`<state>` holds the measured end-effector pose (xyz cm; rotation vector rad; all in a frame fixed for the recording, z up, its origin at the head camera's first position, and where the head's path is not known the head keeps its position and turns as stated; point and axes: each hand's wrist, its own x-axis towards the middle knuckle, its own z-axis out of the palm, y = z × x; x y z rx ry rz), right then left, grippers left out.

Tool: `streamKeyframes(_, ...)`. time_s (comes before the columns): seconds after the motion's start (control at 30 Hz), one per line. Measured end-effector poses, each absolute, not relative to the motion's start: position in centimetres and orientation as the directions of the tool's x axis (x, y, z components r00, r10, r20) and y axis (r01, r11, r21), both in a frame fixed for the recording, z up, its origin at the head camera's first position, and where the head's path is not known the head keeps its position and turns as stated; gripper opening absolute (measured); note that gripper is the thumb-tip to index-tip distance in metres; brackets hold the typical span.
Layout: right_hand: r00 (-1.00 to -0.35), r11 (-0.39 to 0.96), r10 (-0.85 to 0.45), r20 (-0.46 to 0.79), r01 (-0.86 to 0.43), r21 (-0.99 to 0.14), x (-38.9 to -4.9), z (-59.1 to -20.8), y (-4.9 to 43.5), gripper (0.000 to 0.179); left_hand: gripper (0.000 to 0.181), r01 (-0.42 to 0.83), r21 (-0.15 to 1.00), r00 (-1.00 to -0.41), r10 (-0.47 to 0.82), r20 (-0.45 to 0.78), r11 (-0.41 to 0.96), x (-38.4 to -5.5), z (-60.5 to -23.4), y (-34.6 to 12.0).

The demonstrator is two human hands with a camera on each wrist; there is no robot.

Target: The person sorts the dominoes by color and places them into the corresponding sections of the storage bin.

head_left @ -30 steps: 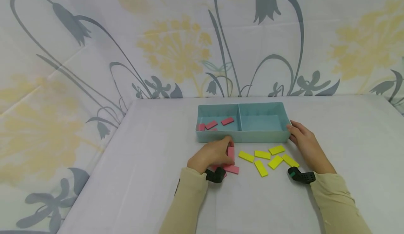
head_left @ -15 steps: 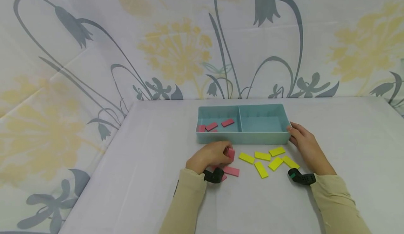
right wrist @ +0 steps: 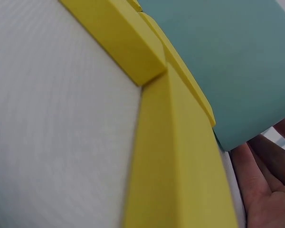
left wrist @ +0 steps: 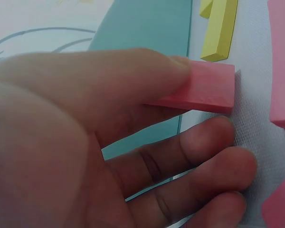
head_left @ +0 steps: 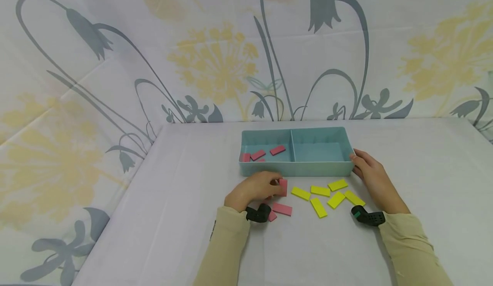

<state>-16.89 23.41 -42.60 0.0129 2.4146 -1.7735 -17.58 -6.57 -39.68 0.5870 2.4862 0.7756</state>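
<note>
My left hand point(head_left: 254, 187) pinches a pink rectangular block point(head_left: 283, 187) between thumb and index finger, just in front of the light-blue box point(head_left: 304, 169). In the left wrist view the held block point(left wrist: 211, 85) sticks out past the thumb tip, and the other fingers hang loosely curled below it. More pink blocks point(head_left: 282, 209) lie close by on the table, partly hidden by the hand and wrist. At the box's right end, my right hand point(head_left: 373, 174) grips the front corner, thumb at the rim and fingers along the outer side.
A divider point(head_left: 292, 144) splits the box in two; several pink blocks point(head_left: 258, 154) lie in its left compartment. Several yellow blocks point(head_left: 318, 207) are scattered in front of the box, between the hands. A flower-print cloth point(head_left: 215, 63) hangs behind the white table point(head_left: 185, 170).
My left hand has drawn slightly left and back from the box front, and more of the pink block shows beyond its fingers. The right hand stays at the box corner.
</note>
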Motion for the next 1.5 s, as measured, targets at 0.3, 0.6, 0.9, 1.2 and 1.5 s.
streamKeyframes(0.3,-0.989,0.291,-0.088,-0.115,0.085,-0.953,-16.9,-42.7,23.4,0.078,0.019,0.236,0.615,-0.810,0.502,-0.303,0.752,-17.8,-40.0,-6.7)
streamKeyframes(0.6,-0.990,0.310,-0.083,-0.117,0.085,-0.947,-16.9,-42.6,23.5,0.078,0.014,0.273,0.630,-0.810,0.527,-0.257,0.727,-18.0,-39.8,-7.1)
streamKeyframes(0.9,-0.990,0.311,-0.077,-0.117,0.088,-0.946,-17.0,-42.7,23.5,0.078,0.014,0.244,0.669,-0.810,0.527,-0.258,0.702,-17.9,-39.7,-7.4)
streamKeyframes(1.2,-0.990,0.305,-0.083,-0.115,0.085,-0.948,-17.0,-42.8,23.5,0.079,0.022,0.218,0.702,-0.817,0.520,-0.249,0.678,-18.0,-39.2,-7.9)
streamKeyframes(1.5,-0.990,0.304,-0.078,-0.117,0.088,-0.949,-17.0,-42.7,23.4,0.079,0.022,0.212,0.711,-0.821,0.516,-0.242,0.671,-17.9,-38.7,-8.4)
